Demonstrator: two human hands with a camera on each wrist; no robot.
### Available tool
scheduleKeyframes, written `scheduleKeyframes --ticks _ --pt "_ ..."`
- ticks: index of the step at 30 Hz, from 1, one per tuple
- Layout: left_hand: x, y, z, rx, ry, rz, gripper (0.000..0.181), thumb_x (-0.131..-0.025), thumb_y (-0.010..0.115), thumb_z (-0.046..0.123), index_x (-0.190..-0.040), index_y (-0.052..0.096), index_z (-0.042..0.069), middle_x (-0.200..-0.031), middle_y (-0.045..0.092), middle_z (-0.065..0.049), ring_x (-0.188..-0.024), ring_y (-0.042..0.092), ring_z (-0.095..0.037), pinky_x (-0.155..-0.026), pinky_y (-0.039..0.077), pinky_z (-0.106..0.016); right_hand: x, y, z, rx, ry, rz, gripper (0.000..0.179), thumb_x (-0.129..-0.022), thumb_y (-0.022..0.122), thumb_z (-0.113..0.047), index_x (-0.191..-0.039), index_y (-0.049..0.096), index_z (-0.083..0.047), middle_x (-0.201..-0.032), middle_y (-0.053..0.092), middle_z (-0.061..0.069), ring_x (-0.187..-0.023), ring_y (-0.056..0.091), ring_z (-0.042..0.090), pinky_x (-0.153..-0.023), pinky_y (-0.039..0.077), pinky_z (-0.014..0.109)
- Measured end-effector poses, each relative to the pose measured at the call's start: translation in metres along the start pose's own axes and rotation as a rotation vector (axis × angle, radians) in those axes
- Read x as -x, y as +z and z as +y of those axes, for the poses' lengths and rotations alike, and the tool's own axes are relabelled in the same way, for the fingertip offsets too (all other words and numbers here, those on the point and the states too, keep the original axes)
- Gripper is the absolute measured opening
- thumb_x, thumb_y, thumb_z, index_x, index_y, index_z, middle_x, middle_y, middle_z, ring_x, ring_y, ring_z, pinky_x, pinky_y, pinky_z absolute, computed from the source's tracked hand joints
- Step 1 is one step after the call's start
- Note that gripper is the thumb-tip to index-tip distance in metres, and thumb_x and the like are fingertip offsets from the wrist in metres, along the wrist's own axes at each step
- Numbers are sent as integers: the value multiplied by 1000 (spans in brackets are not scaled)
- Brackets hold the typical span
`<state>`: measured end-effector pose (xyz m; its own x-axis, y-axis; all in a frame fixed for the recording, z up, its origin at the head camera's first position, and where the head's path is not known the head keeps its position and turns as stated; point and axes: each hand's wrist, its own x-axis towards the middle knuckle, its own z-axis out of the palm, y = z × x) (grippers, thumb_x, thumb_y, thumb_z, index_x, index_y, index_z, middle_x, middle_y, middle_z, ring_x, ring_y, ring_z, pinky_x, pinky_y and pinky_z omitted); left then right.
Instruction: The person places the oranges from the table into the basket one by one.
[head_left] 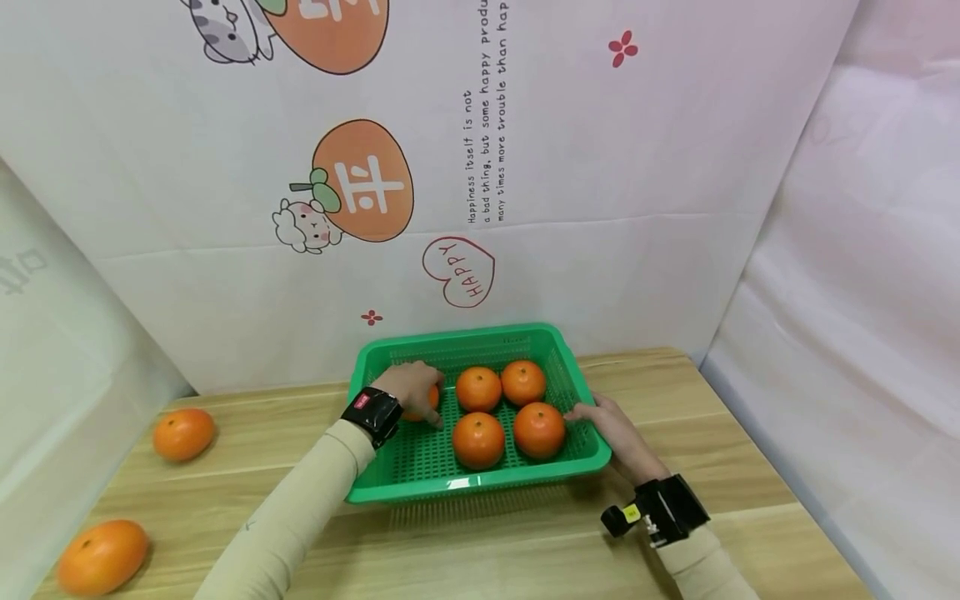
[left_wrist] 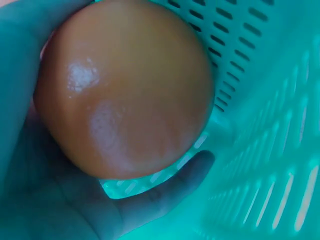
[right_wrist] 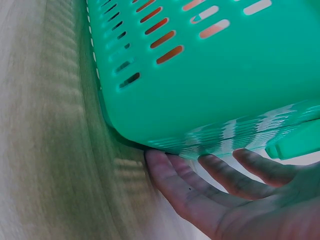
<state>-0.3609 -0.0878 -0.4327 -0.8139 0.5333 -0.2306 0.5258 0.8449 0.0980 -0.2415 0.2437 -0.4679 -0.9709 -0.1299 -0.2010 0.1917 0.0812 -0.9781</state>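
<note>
A green plastic basket with slotted walls stands at the back of the table. Inside its left part, my left hand grips an orange, fingers and thumb spread round it. That orange is mostly covered by the hand in the head view. Several other oranges sit in the middle and right of the basket. My right hand holds the basket's right side, thumb over the rim. In the right wrist view its fingertips are against the lower outer wall.
Two more oranges lie on the wooden table at the left, one farther orange and one nearer orange. A white printed cloth hangs right behind the basket, with more white cloth along the sides.
</note>
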Motion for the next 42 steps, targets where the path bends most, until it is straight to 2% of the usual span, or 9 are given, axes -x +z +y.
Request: scheduleKeyframes --ticks 11,17,22,26,30,37,42 --pt "8 -2 3 -6 -9 61 70 -74 95 48 -130 70 14 -114 70 -5 -93 62 -20 -79 56 -40 2 1 -2 29 -20 -2 72 -96 55 -14 -162 31 3 -160 43 32 -126 63 25 -98 59 37" --pt "13 -7 5 10 13 86 72 -78 92 47 -136 67 13 -128 67 -9 -105 64 -25 -86 58 -44 3 2 -2 24 -21 2 72 -96 54 -14 -162 31 4 -161 42 32 -127 62 25 -98 59 37" --pt "19 -13 5 20 16 104 72 -81 90 48 -139 65 12 -132 64 -13 -110 64 -29 -90 58 -48 4 2 -3 24 -13 -5 73 -97 55 -15 -163 29 3 -162 41 31 -131 60 26 -99 58 36" --pt "24 -19 4 5 17 144 71 -85 85 52 -140 64 13 -134 63 -13 -114 64 -32 -90 58 -50 4 2 -3 29 -6 -2 73 -97 55 -16 -163 29 1 -162 41 30 -133 58 27 -99 57 37" --pt "29 -28 5 33 22 182 70 -87 81 56 -140 62 13 -136 64 -12 -119 64 -32 -93 59 -51 4 2 -3 36 -6 10 73 -96 55 -16 -163 30 1 -161 42 30 -131 59 27 -98 58 37" --pt "43 -41 11 65 36 254 71 -88 78 62 -139 62 15 -132 63 -10 -115 64 -28 -93 58 -48 3 1 -2 50 -4 4 74 -97 55 -16 -164 27 0 -164 39 29 -138 54 32 -101 56 37" --pt "54 -49 13 73 52 325 69 -89 78 61 -137 64 14 -132 63 -13 -116 63 -31 -93 59 -48 2 1 -1 52 -3 3 74 -96 55 -16 -163 28 1 -163 39 30 -138 54 33 -101 57 38"
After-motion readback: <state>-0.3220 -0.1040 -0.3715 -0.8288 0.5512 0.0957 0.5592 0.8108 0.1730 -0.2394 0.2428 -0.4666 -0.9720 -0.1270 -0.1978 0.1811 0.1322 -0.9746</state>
